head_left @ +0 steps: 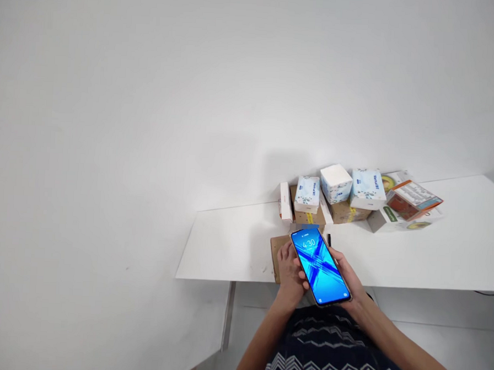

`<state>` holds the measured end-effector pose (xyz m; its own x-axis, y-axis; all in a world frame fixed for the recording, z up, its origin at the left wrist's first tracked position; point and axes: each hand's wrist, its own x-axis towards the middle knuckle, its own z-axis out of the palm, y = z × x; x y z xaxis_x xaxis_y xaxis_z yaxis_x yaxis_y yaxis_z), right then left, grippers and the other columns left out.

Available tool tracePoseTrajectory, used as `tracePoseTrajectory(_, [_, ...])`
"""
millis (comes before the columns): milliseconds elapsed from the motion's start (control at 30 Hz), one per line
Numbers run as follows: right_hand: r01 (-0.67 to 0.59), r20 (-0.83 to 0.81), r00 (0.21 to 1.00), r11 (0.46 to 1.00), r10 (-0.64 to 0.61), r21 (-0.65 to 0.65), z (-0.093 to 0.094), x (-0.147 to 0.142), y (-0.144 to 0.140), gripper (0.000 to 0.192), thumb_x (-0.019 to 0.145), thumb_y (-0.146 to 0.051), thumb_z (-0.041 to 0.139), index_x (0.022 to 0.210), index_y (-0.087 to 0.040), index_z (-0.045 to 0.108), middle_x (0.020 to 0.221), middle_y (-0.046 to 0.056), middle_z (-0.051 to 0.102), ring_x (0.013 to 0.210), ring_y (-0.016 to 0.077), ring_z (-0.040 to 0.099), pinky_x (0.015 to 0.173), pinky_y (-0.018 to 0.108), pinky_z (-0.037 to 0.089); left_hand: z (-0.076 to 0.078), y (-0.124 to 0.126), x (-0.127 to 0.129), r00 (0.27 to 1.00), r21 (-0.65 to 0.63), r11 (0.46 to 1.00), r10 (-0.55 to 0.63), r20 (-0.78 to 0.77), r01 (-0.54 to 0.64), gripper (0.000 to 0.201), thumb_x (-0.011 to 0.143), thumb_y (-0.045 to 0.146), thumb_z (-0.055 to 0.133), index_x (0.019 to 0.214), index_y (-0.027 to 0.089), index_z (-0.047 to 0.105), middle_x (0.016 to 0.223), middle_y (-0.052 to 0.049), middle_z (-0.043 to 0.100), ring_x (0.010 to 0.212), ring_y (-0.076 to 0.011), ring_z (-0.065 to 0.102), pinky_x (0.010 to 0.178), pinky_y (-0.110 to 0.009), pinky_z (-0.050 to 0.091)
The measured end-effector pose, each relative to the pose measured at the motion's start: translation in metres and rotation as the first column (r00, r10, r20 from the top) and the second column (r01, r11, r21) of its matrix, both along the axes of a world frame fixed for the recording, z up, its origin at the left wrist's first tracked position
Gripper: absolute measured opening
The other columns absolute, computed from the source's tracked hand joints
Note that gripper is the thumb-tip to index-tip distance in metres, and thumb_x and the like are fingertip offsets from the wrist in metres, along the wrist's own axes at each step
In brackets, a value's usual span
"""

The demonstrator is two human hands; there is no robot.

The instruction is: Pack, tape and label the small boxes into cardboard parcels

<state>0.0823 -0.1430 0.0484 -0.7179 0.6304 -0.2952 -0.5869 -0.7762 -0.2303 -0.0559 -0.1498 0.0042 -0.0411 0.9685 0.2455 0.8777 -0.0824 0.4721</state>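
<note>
A smartphone point(320, 269) with a lit blue lock screen reading 4:30 is held by my right hand point(352, 281). The phone is tilted, and the fingertips of that hand curl round its left edge. My left hand point(289, 278) rests on a brown cardboard box point(275, 246) at the table's front edge, fingers laid forward on it and partly behind the phone. Just beyond the phone's right side lies a thin black object like a pen point(329, 240), partly hidden.
Along the wall on the white table point(223, 244) stand floral tissue packs point(308, 192) on brown boxes point(347, 213). Further right are an orange-edged box point(414, 199) and boxes with avocado pictures point(419, 225). A white wall point(151, 119) rises behind.
</note>
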Motion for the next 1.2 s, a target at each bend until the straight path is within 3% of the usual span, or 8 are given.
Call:
tracePoseTrajectory(233, [0.203, 0.192, 0.958, 0.977, -0.212, 0.066, -0.006, 0.042, 0.010, 0.057, 0.083, -0.053, 0.043, 0.126, -0.017, 0.055, 0.109, 0.013, 0.069, 0.088, 0.0289, 0.068, 0.079, 0.045, 0.053, 0.010, -0.001, 0.005, 0.986, 0.075, 0.993, -0.079, -0.146, 0.091, 0.024, 0.080, 0.023, 0.056, 0.104, 0.023, 0.060, 0.117, -0.007, 0.058, 0.111, -0.0261, 0.048, 0.098, -0.045, 0.037])
tracePoseTrajectory(333, [0.352, 0.421, 0.813, 0.915, -0.403, 0.197, -0.025, 0.072, 0.020, 0.057, 0.082, -0.055, 0.043, 0.127, -0.021, 0.053, 0.112, 0.012, 0.067, 0.088, 0.0285, 0.067, 0.078, 0.045, 0.053, 0.013, -0.001, 0.006, 0.983, 0.099, 0.990, -0.082, -0.167, 0.099, 0.022, 0.083, 0.026, 0.054, 0.104, 0.022, 0.061, 0.115, -0.008, 0.060, 0.110, -0.0268, 0.049, 0.096, -0.045, 0.039])
tracePoseTrajectory(433, [0.299, 0.789, 0.409, 0.885, -0.458, 0.358, -0.065, 0.100, 0.030, 0.060, 0.079, -0.054, 0.046, 0.130, -0.023, 0.048, 0.111, 0.012, 0.065, 0.087, 0.0273, 0.066, 0.077, 0.044, 0.052, 0.014, 0.000, 0.005, 0.981, 0.101, 0.989, -0.092, -0.169, 0.111, 0.022, 0.083, 0.025, 0.055, 0.103, 0.022, 0.061, 0.114, -0.009, 0.060, 0.109, -0.0275, 0.050, 0.095, -0.046, 0.039])
tracePoseTrajectory(533, [-0.103, 0.911, -0.152, 0.922, -0.384, 0.372, -0.120, 0.121, 0.033, 0.063, 0.074, -0.054, 0.051, 0.129, -0.022, 0.050, 0.108, 0.014, 0.062, 0.098, 0.0325, 0.060, 0.086, 0.048, 0.046, 0.014, 0.000, 0.005, 0.981, 0.110, 0.987, -0.094, -0.169, 0.114, 0.022, 0.082, 0.025, 0.055, 0.103, 0.022, 0.061, 0.112, -0.010, 0.060, 0.108, -0.0271, 0.050, 0.094, -0.046, 0.040])
tracePoseTrajectory(700, [-0.487, 0.709, -0.597, 0.872, -0.376, 0.053, -0.190, 0.134, 0.023, 0.056, 0.081, -0.048, 0.043, 0.130, -0.023, 0.050, 0.122, 0.019, 0.052, 0.105, 0.0377, 0.052, 0.085, 0.053, 0.041, 0.014, -0.001, 0.004, 0.980, 0.116, 0.987, -0.091, -0.177, 0.112, 0.022, 0.082, 0.025, 0.055, 0.104, 0.022, 0.061, 0.113, -0.009, 0.060, 0.109, -0.0268, 0.050, 0.095, -0.046, 0.040])
tracePoseTrajectory(1033, [-0.455, 0.625, -0.673, 0.887, -0.395, 0.071, -0.201, 0.126, 0.029, 0.054, 0.081, -0.046, 0.046, 0.126, -0.018, 0.053, 0.134, 0.022, 0.044, 0.121, 0.0403, 0.038, 0.089, 0.053, 0.036, 0.015, -0.001, 0.002, 0.983, 0.099, 0.988, -0.101, -0.156, 0.117, 0.023, 0.085, 0.025, 0.053, 0.105, 0.021, 0.061, 0.115, -0.009, 0.059, 0.112, -0.0270, 0.048, 0.096, -0.046, 0.039])
tracePoseTrajectory(1133, [-0.454, 0.749, -0.515, 0.874, -0.417, 0.175, -0.177, 0.113, 0.036, 0.051, 0.081, -0.047, 0.044, 0.118, -0.014, 0.057, 0.123, 0.023, 0.053, 0.113, 0.0381, 0.049, 0.088, 0.051, 0.039, 0.014, 0.000, 0.002, 0.984, 0.101, 0.988, -0.103, -0.146, 0.119, 0.023, 0.084, 0.025, 0.054, 0.105, 0.021, 0.061, 0.115, -0.009, 0.060, 0.111, -0.0266, 0.049, 0.097, -0.046, 0.040])
tracePoseTrajectory(1200, [-0.425, 0.891, -0.241, 0.867, -0.385, 0.260, -0.154, 0.098, 0.039, 0.049, 0.083, -0.050, 0.039, 0.109, -0.015, 0.060, 0.103, 0.018, 0.064, 0.096, 0.0313, 0.060, 0.084, 0.045, 0.043, 0.013, 0.001, 0.002, 0.987, 0.106, 0.987, -0.107, -0.117, 0.119, 0.023, 0.084, 0.025, 0.054, 0.106, 0.022, 0.062, 0.115, -0.009, 0.060, 0.111, -0.0266, 0.049, 0.097, -0.047, 0.040])
